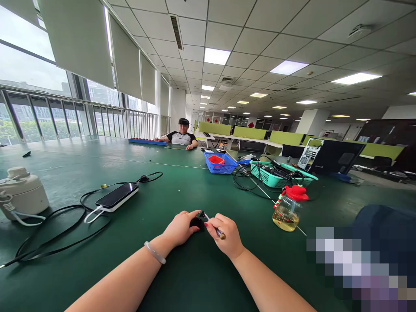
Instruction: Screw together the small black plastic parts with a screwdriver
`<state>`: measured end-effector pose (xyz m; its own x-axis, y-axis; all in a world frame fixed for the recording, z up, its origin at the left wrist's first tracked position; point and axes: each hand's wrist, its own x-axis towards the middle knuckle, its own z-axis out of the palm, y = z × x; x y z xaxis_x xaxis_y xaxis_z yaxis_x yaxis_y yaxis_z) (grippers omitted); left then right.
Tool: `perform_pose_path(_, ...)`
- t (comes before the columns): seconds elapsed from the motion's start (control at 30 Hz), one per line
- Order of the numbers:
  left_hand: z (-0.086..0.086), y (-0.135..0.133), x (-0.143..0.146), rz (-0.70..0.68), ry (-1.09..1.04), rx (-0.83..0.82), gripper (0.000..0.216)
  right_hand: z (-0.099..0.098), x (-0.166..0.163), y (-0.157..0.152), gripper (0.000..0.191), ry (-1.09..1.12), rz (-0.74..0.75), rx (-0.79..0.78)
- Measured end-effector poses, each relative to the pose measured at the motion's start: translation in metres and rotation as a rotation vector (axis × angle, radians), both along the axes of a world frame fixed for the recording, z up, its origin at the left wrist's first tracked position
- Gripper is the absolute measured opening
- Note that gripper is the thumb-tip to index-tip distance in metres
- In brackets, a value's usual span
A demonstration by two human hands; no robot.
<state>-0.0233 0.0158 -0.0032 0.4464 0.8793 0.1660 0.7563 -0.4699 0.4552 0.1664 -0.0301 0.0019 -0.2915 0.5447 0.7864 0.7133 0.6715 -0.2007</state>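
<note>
Near the front middle of the green table, my left hand (182,227) is closed around a small black object (197,222), steadying it at the tabletop. Its exact kind I cannot make out. My right hand (225,234) grips a slim pen-like tool (220,234) with a brownish rounded end and a pale, silvery front part. The front of this tool meets the black object close to my left fingertips. Fingers partly cover both things. A pale bangle (155,253) circles my left wrist.
Left lie a power bank (117,197), black cables (55,208) and a cream flask (24,193). Right stand a red-lidded bottle of liquid (286,214), a blue basket (221,168) and a teal basket of cables (271,175). Across the table sits a person (181,138).
</note>
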Motion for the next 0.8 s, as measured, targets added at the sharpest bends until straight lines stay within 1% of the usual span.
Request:
perform_pose_path(0.27, 0.004, -0.002, -0.001, -0.004, 0.016, 0.0, 0.057, -0.007, 0.003, 0.012, 0.049, 0.395, -0.048, -0.302)
perform_pose_path(0.37, 0.004, -0.003, -0.001, -0.024, 0.003, 0.008, 0.051, -0.006, 0.006, 0.013, 0.051, 0.538, -0.088, -0.36)
perform_pose_path(0.43, 0.004, -0.004, -0.001, -0.052, 0.002, 0.019, 0.048, -0.003, 0.007, 0.011, 0.051, 0.61, -0.073, -0.373)
perform_pose_path(0.5, 0.005, -0.004, -0.001, -0.081, 0.002, 0.028, 0.048, -0.001, 0.006, 0.008, 0.052, 0.642, -0.022, -0.392)
perform_pose_path(0.6, 0.005, -0.004, -0.001, -0.1, -0.003, 0.025, 0.049, 0.0, 0.004, 0.007, 0.053, 0.636, 0.047, -0.44)
perform_pose_path(0.8, 0.004, -0.003, -0.002, -0.109, -0.014, 0.006, 0.051, -0.003, 0.001, 0.01, 0.055, 0.624, 0.07, -0.5)
